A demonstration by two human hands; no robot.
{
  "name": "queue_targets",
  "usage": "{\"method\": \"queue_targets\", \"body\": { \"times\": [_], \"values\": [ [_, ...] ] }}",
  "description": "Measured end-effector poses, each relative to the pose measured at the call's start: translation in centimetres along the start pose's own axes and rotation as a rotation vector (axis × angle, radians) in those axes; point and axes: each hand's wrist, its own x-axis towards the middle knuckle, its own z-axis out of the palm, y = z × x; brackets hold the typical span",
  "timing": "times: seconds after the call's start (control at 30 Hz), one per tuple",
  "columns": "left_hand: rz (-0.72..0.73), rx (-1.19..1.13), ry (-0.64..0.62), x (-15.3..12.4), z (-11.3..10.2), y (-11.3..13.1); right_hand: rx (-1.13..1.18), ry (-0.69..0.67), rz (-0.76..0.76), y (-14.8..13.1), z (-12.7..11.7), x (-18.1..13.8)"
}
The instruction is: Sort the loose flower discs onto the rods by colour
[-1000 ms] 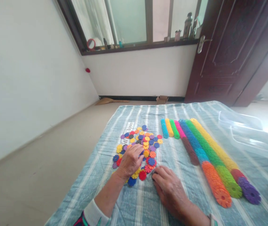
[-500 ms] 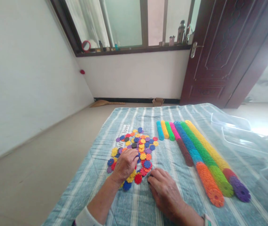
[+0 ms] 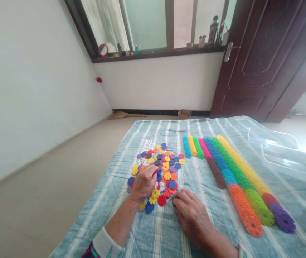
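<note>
Loose flower-shaped plastic discs (image 3: 167,175) in yellow, blue, red, orange, purple and black lie in a mixed spread on the striped cloth (image 3: 110,200). Over the middle of this spread is my left hand (image 3: 144,182), its fingers pinched together with a purple disc edge showing at their tips. My right hand (image 3: 192,215) rests on the cloth at the near right of the spread. Its thumb and fingers are closed around a dark piece, mostly hidden, that looks like a disc. Right of the hands, overlapping discs lie in long rows sorted by colour, among them an orange row (image 3: 245,211).
Clear plastic boxes (image 3: 284,157) stand at the right side of the cloth. Behind the cloth's far edge are a small cardboard box (image 3: 184,114) and a broom (image 3: 124,115) on the floor. A dark red door (image 3: 249,71) is at the back right.
The whole view has shifted a little, so things appear further right. My left fingers have lifted slightly, and purple now shows at their tips. My right hand keeps its closed pose.
</note>
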Motion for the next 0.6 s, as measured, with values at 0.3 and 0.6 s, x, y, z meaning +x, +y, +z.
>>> {"method": "queue_targets", "body": {
  "times": [0.3, 0.6],
  "values": [
    [-0.102, -0.087, 0.016, 0.0, -0.4, -0.1, 0.000, -0.036, 0.022, 0.0, -0.2, -0.2],
    [-0.218, -0.173, 0.044, 0.3, -1.2, 0.5, 0.015, 0.062, 0.064, 0.3, -0.4, -0.3]
  ]
}}
